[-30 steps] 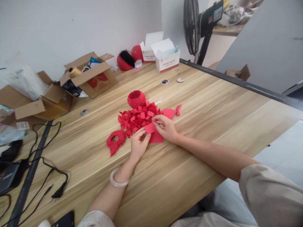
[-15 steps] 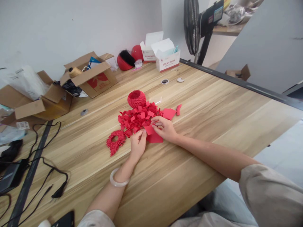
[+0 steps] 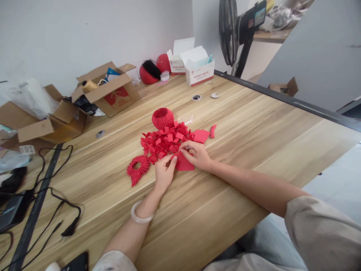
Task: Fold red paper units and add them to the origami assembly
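Note:
Between my two hands is a small red paper piece (image 3: 177,155). My left hand (image 3: 165,170) pinches its left side, and the fingers of my right hand (image 3: 194,153) are closed on its right side. Under them a larger red sheet (image 3: 185,164) lies on the table. Just beyond my hands spreads a pile of small red folded papers (image 3: 165,140). Behind the pile stands a round red paper bowl (image 3: 163,118). A red ring of folded pieces with a pointed tail (image 3: 137,170) lies left of my left hand. Another red sheet (image 3: 201,136) is right of the pile.
Open cardboard boxes (image 3: 108,94) stand at the back left, with white sticky note boxes (image 3: 200,71) at the back. Black cables (image 3: 66,203) lie on the left. A fan (image 3: 229,32) is beyond the table edge. A short red strip (image 3: 213,131) lies to the right.
The small red paper between my hands has been folded or tilted and shows less surface. My left thumb has shifted slightly to the right, and my right fingers have come closer together.

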A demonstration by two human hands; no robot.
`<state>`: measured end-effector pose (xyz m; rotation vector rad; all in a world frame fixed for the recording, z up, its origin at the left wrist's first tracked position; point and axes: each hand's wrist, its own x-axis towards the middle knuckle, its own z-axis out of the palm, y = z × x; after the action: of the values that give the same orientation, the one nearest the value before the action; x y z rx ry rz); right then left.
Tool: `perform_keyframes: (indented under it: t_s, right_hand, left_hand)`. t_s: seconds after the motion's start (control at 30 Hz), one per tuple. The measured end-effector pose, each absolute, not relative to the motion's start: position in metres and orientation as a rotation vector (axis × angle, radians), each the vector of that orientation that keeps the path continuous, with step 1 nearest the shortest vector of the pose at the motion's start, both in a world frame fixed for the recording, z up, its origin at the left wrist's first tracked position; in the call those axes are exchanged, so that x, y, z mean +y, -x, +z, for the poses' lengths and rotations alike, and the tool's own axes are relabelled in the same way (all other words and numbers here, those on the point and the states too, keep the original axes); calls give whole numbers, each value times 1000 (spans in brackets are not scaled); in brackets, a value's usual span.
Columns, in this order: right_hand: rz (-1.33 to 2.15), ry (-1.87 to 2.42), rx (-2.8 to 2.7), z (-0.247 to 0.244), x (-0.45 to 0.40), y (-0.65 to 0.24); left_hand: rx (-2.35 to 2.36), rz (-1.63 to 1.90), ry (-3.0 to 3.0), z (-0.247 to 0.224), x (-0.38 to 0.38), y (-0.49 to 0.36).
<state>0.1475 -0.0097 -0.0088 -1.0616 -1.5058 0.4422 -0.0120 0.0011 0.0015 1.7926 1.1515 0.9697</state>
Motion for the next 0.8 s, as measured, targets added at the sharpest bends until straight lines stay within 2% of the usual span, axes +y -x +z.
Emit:
perform_keyframes:
  t_s: [0.23, 0.8]
  right_hand:
    - [381, 1012, -1551, -4, -12, -149]
    - [518, 821, -1659, -5, -10, -149]
  left_hand:
    - [1231, 1006, -1741, 3, 0, 12]
    - [1165, 1068, -1653, -8, 4, 14]
